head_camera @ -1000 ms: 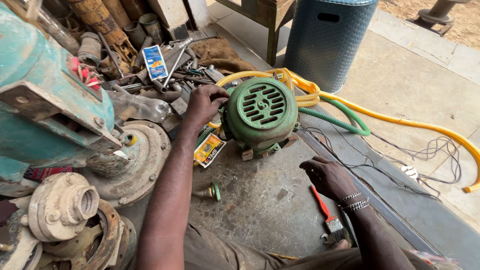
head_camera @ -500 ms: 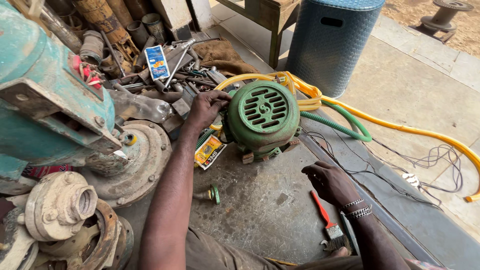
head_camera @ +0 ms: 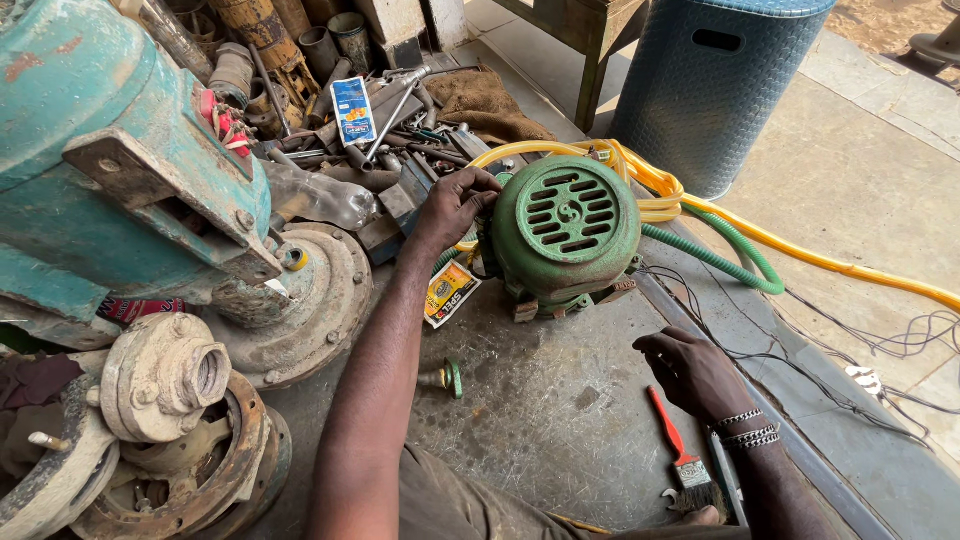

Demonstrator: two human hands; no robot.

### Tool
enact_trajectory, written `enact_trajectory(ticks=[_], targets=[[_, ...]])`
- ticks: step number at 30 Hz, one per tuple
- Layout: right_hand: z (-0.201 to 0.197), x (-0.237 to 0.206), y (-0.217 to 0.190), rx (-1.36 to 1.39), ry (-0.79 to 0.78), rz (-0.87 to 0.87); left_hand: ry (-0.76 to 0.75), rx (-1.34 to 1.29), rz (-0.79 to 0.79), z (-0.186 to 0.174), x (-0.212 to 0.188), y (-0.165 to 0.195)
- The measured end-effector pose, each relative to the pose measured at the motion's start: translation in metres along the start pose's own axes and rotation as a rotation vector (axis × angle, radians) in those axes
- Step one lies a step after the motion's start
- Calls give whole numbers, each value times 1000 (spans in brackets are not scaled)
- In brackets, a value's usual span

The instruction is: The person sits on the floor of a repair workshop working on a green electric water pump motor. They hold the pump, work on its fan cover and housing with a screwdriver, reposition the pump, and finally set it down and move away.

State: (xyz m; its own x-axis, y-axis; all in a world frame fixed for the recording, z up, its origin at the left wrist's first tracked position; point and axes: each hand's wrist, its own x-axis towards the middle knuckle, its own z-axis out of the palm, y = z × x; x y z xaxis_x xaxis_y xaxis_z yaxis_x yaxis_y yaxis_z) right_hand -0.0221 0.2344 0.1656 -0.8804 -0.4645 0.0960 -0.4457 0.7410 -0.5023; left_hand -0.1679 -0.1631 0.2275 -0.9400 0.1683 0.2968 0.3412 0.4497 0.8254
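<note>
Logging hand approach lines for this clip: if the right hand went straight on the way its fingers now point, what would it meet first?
The right hand hovers with its fingers curled toward the upper left. On that line it would probably first meet the base of the green motor at the wooden blocks under it, though depth is unclear.

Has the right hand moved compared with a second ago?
No real move: the right hand hovers just above the red-handled paintbrush, below the green motor, as before.

Sunlit concrete floor (head_camera: 860,200), blue woven bin (head_camera: 710,90) beside wooden bench (head_camera: 585,30).
</note>
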Motion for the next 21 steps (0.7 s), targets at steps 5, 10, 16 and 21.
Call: enact_trajectory(ticks=[5,10,16,21], targets=[[-1,1,-2,14,-6,-4,-21,-91,-32,-2,0,-1],[0,0,-1,-20,-18,10,0,-107,38,2,2,-9],[5,-2,2,7,16,9,-43,-99,72,1,4,-24],[9,-2,2,-1,9,14,-22,-103,174,3,10,-31]])
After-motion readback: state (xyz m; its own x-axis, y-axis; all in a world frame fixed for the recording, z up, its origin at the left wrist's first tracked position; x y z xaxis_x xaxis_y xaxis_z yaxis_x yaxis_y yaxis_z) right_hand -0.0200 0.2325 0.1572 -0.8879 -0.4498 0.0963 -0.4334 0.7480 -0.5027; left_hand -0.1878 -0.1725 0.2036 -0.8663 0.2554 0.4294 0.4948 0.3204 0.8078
